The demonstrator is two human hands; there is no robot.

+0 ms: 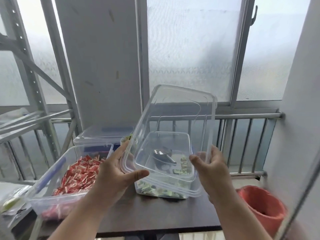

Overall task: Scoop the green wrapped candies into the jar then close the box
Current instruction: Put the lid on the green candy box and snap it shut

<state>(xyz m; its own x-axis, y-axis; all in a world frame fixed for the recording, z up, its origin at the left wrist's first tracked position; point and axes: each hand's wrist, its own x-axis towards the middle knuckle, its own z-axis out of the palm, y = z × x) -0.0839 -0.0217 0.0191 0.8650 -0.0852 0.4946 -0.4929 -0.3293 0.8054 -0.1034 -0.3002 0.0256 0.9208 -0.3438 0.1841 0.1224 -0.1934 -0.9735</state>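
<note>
Green wrapped candies (161,190) noted in clear box (187,191) on dark table (155,215), box sitting at roughly 5 o'clock from frame centre. Metal scoop (163,157) lying inside box, seen through clear lid (174,134). Lid held tilted above box, far edge raised toward 12 o'clock, near edge low over box rim; not seated. Left hand (114,174) gripping lid's near-left corner, thumb curled across top surface, fingers extended along left edge. Right hand (211,168) clamped on lid's right edge, thumb on inner face, fingers behind. Jar (126,140) partly visible at 12 o'clock from left hand, just behind lid's left edge, green pieces showing at its mouth; mostly hidden. Second clear box (52,170) at 9 o'clock from green box, open, filled with red wrapped candies (79,175). Lidded clear container (102,135) behind it at 12 o'clock. Red bin (263,207) on floor at 3 o'clock from table. Grey metal shelving (26,66) at 9 o'clock, frosted window (190,49) and railing (245,116) beyond
</note>
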